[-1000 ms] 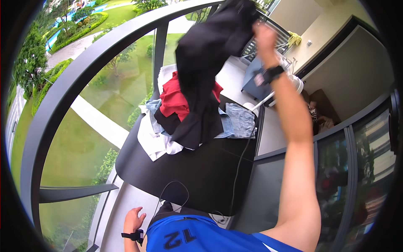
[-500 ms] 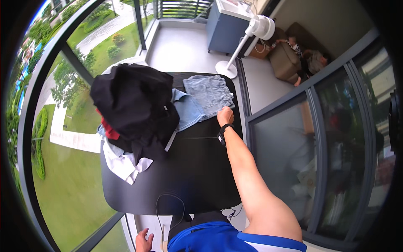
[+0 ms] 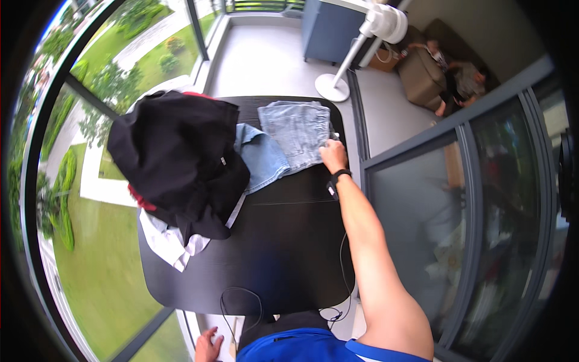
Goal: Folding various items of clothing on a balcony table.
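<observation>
A pair of light-blue denim shorts (image 3: pixel 294 130) with a gathered waistband lies flat at the far right of the black table (image 3: pixel 265 247). My right hand (image 3: pixel 333 155), with a dark band on its wrist, is closed on the waistband edge of these shorts. A smooth light-blue denim piece (image 3: pixel 262 164) lies beside them, partly covered by a large black garment (image 3: pixel 181 157) heaped on the left. Low at the left, off the table, my left hand (image 3: pixel 208 346) hangs with its fingers apart and holds nothing.
White cloth (image 3: pixel 163 241) and red cloth (image 3: pixel 140 198) poke out from under the heap. A thin cable (image 3: pixel 260 301) loops over the table's near edge. Beyond the table stand a white fan (image 3: pixel 332 87) and a grey-blue cabinet (image 3: pixel 335 30). Two people are near a brown sofa (image 3: pixel 422 75).
My right hand has shifted slightly along the waistband edge, away from me. The view has moved a little; the clothes lie much as before, and my left hand stays low and empty.
</observation>
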Tool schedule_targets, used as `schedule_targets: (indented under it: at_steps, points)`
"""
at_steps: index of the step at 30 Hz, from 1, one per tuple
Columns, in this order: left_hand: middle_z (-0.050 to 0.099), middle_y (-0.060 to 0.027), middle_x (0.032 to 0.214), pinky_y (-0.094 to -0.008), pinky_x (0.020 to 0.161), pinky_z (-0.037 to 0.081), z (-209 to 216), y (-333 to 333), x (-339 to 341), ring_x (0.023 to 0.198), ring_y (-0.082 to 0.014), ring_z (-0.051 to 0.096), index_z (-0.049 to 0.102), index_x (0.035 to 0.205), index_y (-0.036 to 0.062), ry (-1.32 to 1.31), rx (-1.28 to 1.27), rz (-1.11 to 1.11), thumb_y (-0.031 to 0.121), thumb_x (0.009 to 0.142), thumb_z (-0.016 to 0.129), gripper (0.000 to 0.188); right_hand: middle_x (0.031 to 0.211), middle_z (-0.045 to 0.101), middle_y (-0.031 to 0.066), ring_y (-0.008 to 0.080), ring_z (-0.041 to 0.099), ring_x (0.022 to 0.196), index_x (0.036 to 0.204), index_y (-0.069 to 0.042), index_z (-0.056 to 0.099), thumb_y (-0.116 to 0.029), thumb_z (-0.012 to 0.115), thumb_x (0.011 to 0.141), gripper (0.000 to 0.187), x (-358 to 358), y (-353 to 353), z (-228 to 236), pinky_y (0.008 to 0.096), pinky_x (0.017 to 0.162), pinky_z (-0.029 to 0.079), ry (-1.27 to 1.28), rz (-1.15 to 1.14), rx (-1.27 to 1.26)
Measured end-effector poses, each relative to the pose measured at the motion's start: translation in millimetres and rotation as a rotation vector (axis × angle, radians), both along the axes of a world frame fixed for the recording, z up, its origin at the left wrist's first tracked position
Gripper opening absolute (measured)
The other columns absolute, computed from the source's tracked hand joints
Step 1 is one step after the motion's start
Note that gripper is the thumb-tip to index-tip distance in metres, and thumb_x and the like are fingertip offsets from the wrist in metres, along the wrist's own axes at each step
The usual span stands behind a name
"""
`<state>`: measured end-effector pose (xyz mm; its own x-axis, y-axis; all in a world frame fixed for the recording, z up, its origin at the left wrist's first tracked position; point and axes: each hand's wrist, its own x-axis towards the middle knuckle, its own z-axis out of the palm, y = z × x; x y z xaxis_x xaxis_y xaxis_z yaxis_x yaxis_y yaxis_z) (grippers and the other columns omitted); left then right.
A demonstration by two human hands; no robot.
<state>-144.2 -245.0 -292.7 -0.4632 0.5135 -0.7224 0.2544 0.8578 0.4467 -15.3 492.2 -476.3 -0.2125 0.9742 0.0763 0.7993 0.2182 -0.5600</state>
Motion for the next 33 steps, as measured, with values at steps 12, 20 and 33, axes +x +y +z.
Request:
schedule_targets:
  at_steps: [12, 20, 33]
  points:
    - [0.071, -0.0238, 0.118, -0.0473, 0.098, 0.053, -11, -18, -54, 0.111, -0.042, 0.067, 0.07, 0.121, -0.0007, 0.121, 0.203, -0.132, 0.024, 0.088, 0.075, 0.041, 0.1, 0.074, 0.0034, 0.0115, 0.066, 0.087, 0.108, 0.003, 0.073, -0.003, 0.071, 0.091, 0.018, 13, -99, 506, 0.0271, 0.084, 0.052, 0.611, 0.581, 0.537]
    - [0.071, -0.0216, 0.12, -0.0469, 0.1, 0.052, -7, -54, -79, 0.113, -0.0404, 0.066, 0.07, 0.121, 0.0009, 0.18, 0.337, -0.161, 0.02, 0.085, 0.076, 0.041, 0.096, 0.073, 0.0064, 0.0152, 0.068, 0.088, 0.099, 0.0, 0.072, -0.002, 0.066, 0.093, 0.009, 58, -168, 686, 0.0285, 0.083, 0.054, 0.658, 0.469, 0.55]
    - [0.028, -0.0332, 0.161, -0.0501, 0.117, 0.039, 44, 7, -89, 0.146, -0.0478, 0.038, 0.016, 0.163, 0.0013, 0.311, 0.754, -0.215, 0.038, 0.064, 0.096, 0.133, 0.111, 0.073, 0.0073, 0.0186, 0.068, 0.1, 0.115, 0.001, 0.074, -0.005, 0.063, 0.097, 0.022, 45, -346, 743, 0.0311, 0.093, 0.053, 0.558, 0.454, 1.108]
